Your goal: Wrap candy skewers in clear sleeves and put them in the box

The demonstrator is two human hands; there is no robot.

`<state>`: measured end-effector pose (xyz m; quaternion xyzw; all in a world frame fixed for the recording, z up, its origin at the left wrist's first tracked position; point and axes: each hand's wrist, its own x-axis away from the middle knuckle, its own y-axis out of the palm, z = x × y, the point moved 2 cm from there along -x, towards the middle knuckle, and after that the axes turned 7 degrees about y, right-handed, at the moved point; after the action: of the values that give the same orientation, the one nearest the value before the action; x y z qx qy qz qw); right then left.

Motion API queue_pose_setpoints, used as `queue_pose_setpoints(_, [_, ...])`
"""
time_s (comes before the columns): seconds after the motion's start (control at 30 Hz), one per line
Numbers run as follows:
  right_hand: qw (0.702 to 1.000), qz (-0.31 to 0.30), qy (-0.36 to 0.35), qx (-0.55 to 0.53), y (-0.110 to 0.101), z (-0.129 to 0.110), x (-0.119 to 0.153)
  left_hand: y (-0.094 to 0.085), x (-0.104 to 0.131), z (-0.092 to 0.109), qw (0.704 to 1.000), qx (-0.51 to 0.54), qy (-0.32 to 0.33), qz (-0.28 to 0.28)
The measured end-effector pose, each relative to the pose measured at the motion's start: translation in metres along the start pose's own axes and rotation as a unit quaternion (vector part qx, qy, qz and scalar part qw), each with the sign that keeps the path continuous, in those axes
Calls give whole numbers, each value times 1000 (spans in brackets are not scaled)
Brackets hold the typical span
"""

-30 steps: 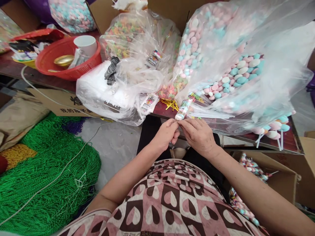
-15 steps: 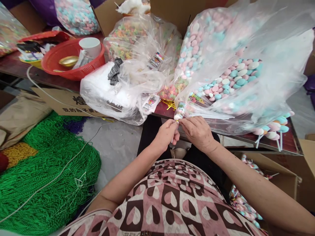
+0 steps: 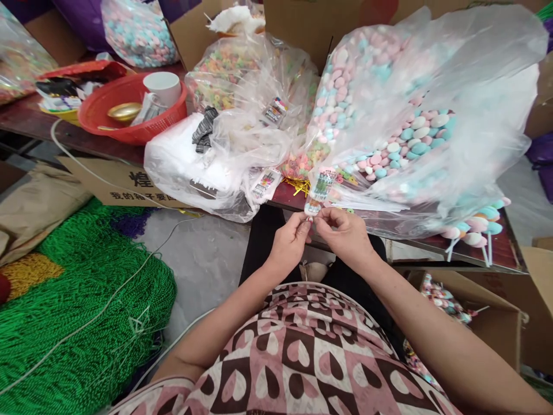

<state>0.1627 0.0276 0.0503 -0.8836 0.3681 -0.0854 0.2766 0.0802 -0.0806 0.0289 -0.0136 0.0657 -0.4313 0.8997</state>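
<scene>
Head view: left hand [image 3: 290,242] nearest, its grip closed, thumb and fingers pinched on the gathered lower end of a clear candy packet [image 3: 320,187]; right hand [image 3: 345,233] has thumb and fingertips drawn nearly together just beside that end, can't tell if its grip has hold of anything. Packet sticks up tilted past the hands, at the bench [image 3: 515,253] edge, pale and coloured pieces inside. Lower right, open carton [image 3: 496,328] holding wrapped candy packs [image 3: 440,297]. On bench, right corner: pink, white and blue lollipops [image 3: 479,225], sticks over the edge. Gold ties [image 3: 300,186] near the packet. Left of them, clear plastic bag [image 3: 173,153] with white contents; right, big clear bag [image 3: 475,115] of pink, blue and white candies. Further back, red basket [image 3: 142,134] with white cup [image 3: 162,86] and gold dish [image 3: 124,110] inside; clear bag of ring candies [image 3: 233,69] beside it. Far left, another clear bag [image 3: 138,37], pink and blue candies.
</scene>
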Motion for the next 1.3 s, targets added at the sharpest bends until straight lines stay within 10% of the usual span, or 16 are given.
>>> queue_pose_setpoints(0.4, [895,-126,212,-371,1,-13,16,-17,-10,14,990,43,134,31])
queue_pose_setpoints(0.6, [964,-26,92,-246,-18,-20,-2,-14,5,65,985,129,96,-68])
queue_pose_setpoints(0.73, [982,79,10,-171,-42,-42,-8,-1,8,59,976,147,10,-160])
queue_pose_setpoints(0.97, [957,38,-286,26,-24,-47,21,-17,-28,48,934,338,-109,19])
queue_pose_setpoints(1.17, [937,159,-271,155,-29,-26,3,-18,-14,62,983,175,56,21])
queue_pose_setpoints(1.3, [927,216,-263,155,-44,-35,-4,-1,-7,35,994,102,3,41])
